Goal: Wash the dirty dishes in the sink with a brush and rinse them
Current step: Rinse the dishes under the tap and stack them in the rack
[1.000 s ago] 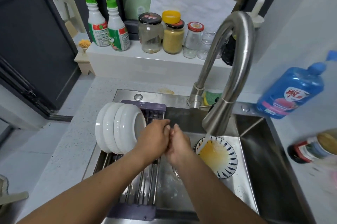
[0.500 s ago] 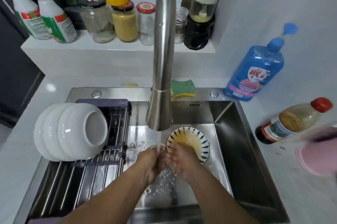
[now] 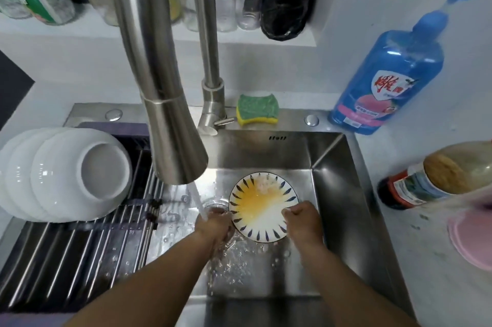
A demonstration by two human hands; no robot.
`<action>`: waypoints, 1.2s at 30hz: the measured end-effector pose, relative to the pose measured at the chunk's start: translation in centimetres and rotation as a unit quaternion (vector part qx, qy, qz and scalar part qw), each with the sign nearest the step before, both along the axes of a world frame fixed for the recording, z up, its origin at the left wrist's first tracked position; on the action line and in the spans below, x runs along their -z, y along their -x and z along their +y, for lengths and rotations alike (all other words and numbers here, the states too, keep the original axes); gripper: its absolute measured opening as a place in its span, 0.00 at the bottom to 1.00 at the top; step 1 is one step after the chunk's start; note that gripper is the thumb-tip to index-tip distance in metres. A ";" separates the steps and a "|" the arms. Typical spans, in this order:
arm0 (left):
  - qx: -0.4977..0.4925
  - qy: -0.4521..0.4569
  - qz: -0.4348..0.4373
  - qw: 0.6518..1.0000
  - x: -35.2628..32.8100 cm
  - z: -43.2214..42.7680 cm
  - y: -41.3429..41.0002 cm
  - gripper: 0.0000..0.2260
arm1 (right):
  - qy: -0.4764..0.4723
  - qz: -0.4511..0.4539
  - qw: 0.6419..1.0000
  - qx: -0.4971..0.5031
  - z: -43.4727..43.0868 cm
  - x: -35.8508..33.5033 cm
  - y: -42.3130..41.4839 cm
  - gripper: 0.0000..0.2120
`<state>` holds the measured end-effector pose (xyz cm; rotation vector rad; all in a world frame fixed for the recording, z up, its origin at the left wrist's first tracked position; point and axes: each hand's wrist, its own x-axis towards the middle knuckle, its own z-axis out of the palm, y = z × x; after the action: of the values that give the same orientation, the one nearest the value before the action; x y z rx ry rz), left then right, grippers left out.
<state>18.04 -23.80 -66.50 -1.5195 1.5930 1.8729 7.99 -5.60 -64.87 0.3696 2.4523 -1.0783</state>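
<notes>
Holding the plate (image 3: 262, 206) with both hands here, one on each side. The left hand (image 3: 213, 222) grips the left rim and the right hand (image 3: 302, 222) pinches the right rim, thumb hooked over the edge, so the hands are apart with the plate clamped between them. The plate is down inside the sink (image 3: 346, 193), low over the bottom and tilted a bit toward the camera, white with dark blue dashes round the edge and a big yellow smear in the middle. The faucet (image 3: 175, 140) is running, and the stream of water (image 3: 198, 201) lands on the left hand, just beside the plate's rim, not on the yellow mess itself. A green and yellow sponge (image 3: 257, 110) sits on the ledge behind the sink. White bowls (image 3: 66, 174) are stacked on their sides on the drying rack (image 3: 80, 260) to the left. A blue soap bottle (image 3: 386, 81) stands on the counter (image 3: 439, 273) on the right.
</notes>
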 end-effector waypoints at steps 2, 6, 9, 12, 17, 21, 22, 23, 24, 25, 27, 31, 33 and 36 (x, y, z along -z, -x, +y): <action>0.052 0.047 -0.012 0.997 1.7 0.1 0.2 0.07 | -0.020 0.010 1.000 0.004 0.5 0.0 0.6 0.11; 0.124 0.091 -0.014 0.988 1.7 1.3 0.3 0.18 | -0.059 -0.002 0.996 -0.062 1.5 1.4 1.4 0.14; 0.176 0.116 -0.013 0.977 2.3 2.4 0.7 0.23 | -0.062 -0.018 0.993 -0.094 1.9 2.1 1.3 0.09; 0.173 0.143 -0.020 0.974 4.0 2.7 1.0 0.23 | -0.086 0.012 0.989 -0.122 1.9 1.8 1.2 0.08; 0.077 0.071 0.033 0.994 -1.5 3.8 0.1 0.05 | -0.080 0.042 0.990 -0.108 2.0 0.0 0.5 0.08; -0.001 0.026 0.079 0.997 -4.3 4.0 -1.6 0.04 | 0.027 0.062 0.994 -0.087 1.8 -2.2 -0.7 0.11; -0.006 0.025 0.091 0.996 -5.0 3.9 -2.0 0.05 | 0.048 0.056 0.994 -0.086 1.7 -2.7 -1.1 0.09; -0.010 0.022 0.101 0.995 -5.7 3.7 -2.5 0.06 | 0.061 0.053 0.993 -0.089 1.4 -3.3 -1.4 0.08; -0.013 0.014 0.106 0.994 -6.4 3.5 -2.9 0.08 | 0.066 0.051 0.992 -0.094 1.2 -3.6 -1.6 0.08; -0.016 0.007 0.107 0.994 -7.1 3.3 -3.4 0.11 | 0.065 0.048 0.992 -0.099 1.0 -3.9 -1.9 0.08; -0.033 -0.010 0.100 0.994 -8.8 2.5 -4.6 0.13 | 0.064 0.045 0.992 -0.102 0.1 -5.4 -2.8 0.09; -0.062 -0.043 0.077 0.994 -11.4 0.6 -6.8 0.16 | 0.063 0.010 0.990 -0.127 -1.5 -7.5 -4.8 0.09; -0.066 -0.055 0.071 0.994 -12.3 -0.3 -7.5 0.17 | 0.077 0.000 0.987 -0.140 -2.2 -8.2 -5.5 0.09; -0.079 -0.082 0.091 0.989 -13.8 -1.6 -8.7 0.19 | 0.083 0.012 0.982 -0.168 -3.4 -9.5 -6.8 0.05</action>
<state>26.71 -25.41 -52.72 -1.4786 1.3837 2.2260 14.76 -8.99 -55.41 -0.1090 2.3136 -1.1283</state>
